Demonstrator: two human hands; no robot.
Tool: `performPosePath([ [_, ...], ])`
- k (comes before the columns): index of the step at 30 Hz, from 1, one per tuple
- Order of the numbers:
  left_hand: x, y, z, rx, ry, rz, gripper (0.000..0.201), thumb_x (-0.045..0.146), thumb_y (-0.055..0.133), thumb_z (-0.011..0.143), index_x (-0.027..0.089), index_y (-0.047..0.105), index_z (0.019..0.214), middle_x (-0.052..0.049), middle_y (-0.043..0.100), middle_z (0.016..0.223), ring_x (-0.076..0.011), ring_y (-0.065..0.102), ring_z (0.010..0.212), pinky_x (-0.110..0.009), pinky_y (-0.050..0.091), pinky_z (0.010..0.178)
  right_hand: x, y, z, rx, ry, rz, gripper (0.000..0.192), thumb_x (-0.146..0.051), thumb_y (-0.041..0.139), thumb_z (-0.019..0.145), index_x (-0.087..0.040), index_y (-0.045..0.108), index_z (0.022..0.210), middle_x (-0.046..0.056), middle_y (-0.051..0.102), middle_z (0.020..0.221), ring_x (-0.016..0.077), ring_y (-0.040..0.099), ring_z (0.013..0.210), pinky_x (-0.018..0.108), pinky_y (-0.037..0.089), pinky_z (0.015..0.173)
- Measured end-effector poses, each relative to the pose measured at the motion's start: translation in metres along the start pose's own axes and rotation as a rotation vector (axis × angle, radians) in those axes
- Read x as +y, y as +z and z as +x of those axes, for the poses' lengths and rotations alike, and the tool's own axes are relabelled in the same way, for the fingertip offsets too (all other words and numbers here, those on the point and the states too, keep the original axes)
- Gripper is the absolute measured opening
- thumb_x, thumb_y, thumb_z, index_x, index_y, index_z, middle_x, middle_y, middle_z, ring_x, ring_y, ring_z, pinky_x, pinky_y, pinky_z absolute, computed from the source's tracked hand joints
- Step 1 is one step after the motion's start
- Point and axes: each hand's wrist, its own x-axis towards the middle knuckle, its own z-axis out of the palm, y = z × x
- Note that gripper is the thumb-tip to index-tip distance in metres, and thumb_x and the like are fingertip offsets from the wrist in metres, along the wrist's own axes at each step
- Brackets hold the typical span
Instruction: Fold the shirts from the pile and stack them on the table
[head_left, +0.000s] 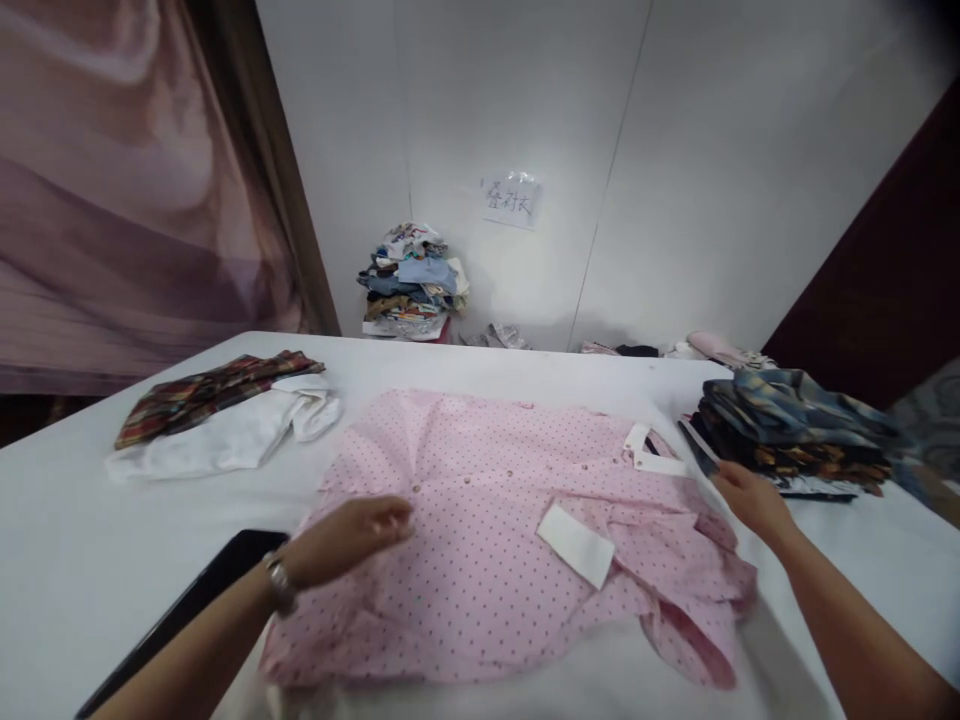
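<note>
A pink shirt with small dark dots (465,560) lies spread sideways on the table. Its white collar (660,464) points right, its button row runs across the middle, and a white cuff or band (576,545) shows on the near side. Over the shirt's left part, my left hand (356,540) is held with fingers stretched out and nothing in it. Just beyond the collar, my right hand (750,500) has its fingers closed on the near end of a thin, dark flat piece with a pale edge (697,447); its kind is unclear.
A folded plaid shirt (217,395) and a white garment (217,437) lie at the left. Folded shirts (795,420) are stacked at the right. A black flat object (202,600) rests by my left forearm. Behind the white table (60,510) stands a clothes pile (412,280).
</note>
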Motion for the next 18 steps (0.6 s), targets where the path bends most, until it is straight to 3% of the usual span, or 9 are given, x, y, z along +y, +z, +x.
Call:
performPosePath([
  [3,0.009,-0.025,0.066,0.212,-0.033,0.168,0.058,0.059,0.041,0.087,0.020,0.059,0.126,-0.010,0.063,0.127,-0.0240,0.062,0.108,-0.035,0.053,0.088,-0.052,0.006,0.036,-0.032,-0.120,0.004,0.040,-0.036,0.050,0.081,-0.012,0.069,0.106,0.017,0.069,0.114,0.0305,0.064,0.106,0.039,0.048,0.090],
  [5,0.014,-0.034,0.115,0.307,-0.014,0.351,0.057,0.053,0.038,0.090,0.019,0.052,0.134,-0.010,0.053,0.141,-0.0248,0.055,0.121,-0.037,0.048,0.099,-0.088,0.021,0.060,-0.077,-0.171,0.009,0.040,-0.039,0.048,0.085,-0.014,0.069,0.109,0.014,0.067,0.121,0.0278,0.061,0.114,0.036,0.045,0.097],
  [8,0.022,-0.035,0.179,0.312,0.025,0.523,0.054,0.040,0.043,0.090,0.020,0.045,0.140,-0.009,0.041,0.151,-0.0240,0.038,0.138,-0.040,0.033,0.113,-0.135,0.052,0.086,-0.227,-0.224,-0.038,0.045,-0.042,0.038,0.092,-0.015,0.068,0.113,0.011,0.066,0.122,0.0238,0.060,0.114,0.032,0.045,0.096],
  [10,0.026,-0.030,0.207,0.285,0.026,0.569,0.055,0.029,0.052,0.084,0.021,0.047,0.138,-0.010,0.045,0.148,-0.0253,0.035,0.140,-0.046,0.027,0.115,-0.159,0.071,0.095,-0.295,-0.242,-0.075,0.045,-0.044,0.043,0.090,-0.015,0.067,0.114,0.012,0.067,0.121,0.0244,0.062,0.111,0.032,0.046,0.092],
  [14,0.030,-0.022,0.222,0.244,0.049,0.670,0.036,0.011,0.053,0.074,0.018,0.068,0.106,-0.012,0.071,0.105,-0.0259,0.060,0.112,-0.053,0.024,0.114,-0.178,0.085,0.087,-0.363,-0.296,-0.120,0.030,-0.035,0.058,0.082,-0.016,0.071,0.101,0.010,0.072,0.102,0.0239,0.065,0.094,0.030,0.047,0.081],
  [18,0.020,-0.017,0.181,0.298,0.205,0.710,0.028,0.010,0.041,0.082,0.018,0.068,0.081,-0.008,0.069,0.083,-0.0189,0.062,0.087,-0.049,0.025,0.113,-0.160,0.063,0.042,-0.362,-0.435,-0.111,0.025,-0.029,0.046,0.088,-0.019,0.069,0.087,0.007,0.071,0.092,0.0207,0.062,0.086,0.028,0.043,0.074],
])
